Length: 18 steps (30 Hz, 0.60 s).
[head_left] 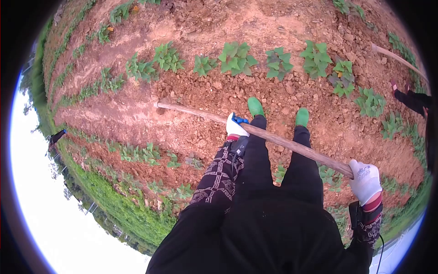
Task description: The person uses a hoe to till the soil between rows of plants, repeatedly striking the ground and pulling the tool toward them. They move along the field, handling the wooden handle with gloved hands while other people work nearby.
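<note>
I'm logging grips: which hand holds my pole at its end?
Your right hand grips one end of the wooden pole; your left hand holds it partway along.

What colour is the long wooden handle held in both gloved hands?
The wooden handle is light brown; the head view shows it best.

Co-worker (413, 101) R edge, nr wooden pole (400, 60); 2nd person (56, 137) far L; wht sky (41, 192).
</note>
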Motion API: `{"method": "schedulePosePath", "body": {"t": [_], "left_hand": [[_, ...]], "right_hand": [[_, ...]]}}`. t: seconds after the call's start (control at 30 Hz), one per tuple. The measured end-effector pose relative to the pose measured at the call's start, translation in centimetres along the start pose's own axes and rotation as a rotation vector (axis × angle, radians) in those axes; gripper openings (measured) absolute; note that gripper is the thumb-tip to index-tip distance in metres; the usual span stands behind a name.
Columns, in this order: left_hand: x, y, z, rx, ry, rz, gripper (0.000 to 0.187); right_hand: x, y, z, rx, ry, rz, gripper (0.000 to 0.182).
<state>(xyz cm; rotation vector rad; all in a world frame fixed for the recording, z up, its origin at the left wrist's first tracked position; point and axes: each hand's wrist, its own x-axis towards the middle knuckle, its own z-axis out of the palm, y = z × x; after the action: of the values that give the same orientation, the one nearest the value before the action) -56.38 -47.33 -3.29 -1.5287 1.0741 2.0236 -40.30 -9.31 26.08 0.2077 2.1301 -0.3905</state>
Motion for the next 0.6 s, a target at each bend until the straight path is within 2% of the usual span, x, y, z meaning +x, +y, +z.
{"method": "schedulePosePath", "body": {"t": [0.03,0.07,0.1,0.13,0.17,0.23,0.27,0.3,0.37,0.47,0.5,0.6], "left_hand": [[-1.1,-0.8,0.6,0.033,0.057,-0.013,0.032],[-1.1,0.0,-0.1,0.036,0.020,-0.107,0.032],[-0.9,2.4,-0.7,0.042,-0.019,-0.176,0.032],[-0.4,3.7,-0.6,0.056,-0.009,-0.193,0.034],[0.0,4.9,-0.6,0.057,0.027,-0.186,0.036],[3.5,6.0,-2.2,-0.012,-0.008,-0.106,0.037],[4.5,5.1,-2.6,-0.075,-0.095,-0.153,0.038],[3.1,3.9,-1.0,-0.098,-0.020,-0.140,0.038],[2.3,2.9,-1.2,-0.126,-0.027,-0.179,0.035],[-3.3,1.8,-0.3,-0.201,-0.064,-0.240,0.030],[-3.6,1.8,-0.8,-0.249,-0.103,-0.239,0.030],[-4.3,5.5,-2.0,-0.284,-0.129,-0.148,0.032]], "right_hand": [[-1.5,-0.3,-0.6,-0.067,-0.003,0.049,0.022],[-2.6,-1.0,-1.4,-0.061,0.010,0.015,0.022],[-2.4,-2.6,-2.4,-0.048,0.036,-0.038,0.023],[-2.3,-4.0,-4.2,-0.093,0.008,0.020,0.023],[-2.2,-4.3,-4.1,-0.077,0.000,0.028,0.023],[-1.7,-3.9,-4.1,-0.068,0.190,0.002,0.024],[-1.1,-2.3,-2.8,-0.055,0.253,-0.007,0.025],[-0.7,-0.8,-2.0,-0.068,0.263,0.003,0.025],[-0.7,1.7,-0.3,0.068,0.278,-0.035,0.023],[-1.2,7.0,3.8,0.090,0.252,0.008,0.017],[-0.7,7.8,5.0,0.087,0.285,0.044,0.016],[3.3,6.8,8.0,0.005,0.341,-0.030,0.018]]}}
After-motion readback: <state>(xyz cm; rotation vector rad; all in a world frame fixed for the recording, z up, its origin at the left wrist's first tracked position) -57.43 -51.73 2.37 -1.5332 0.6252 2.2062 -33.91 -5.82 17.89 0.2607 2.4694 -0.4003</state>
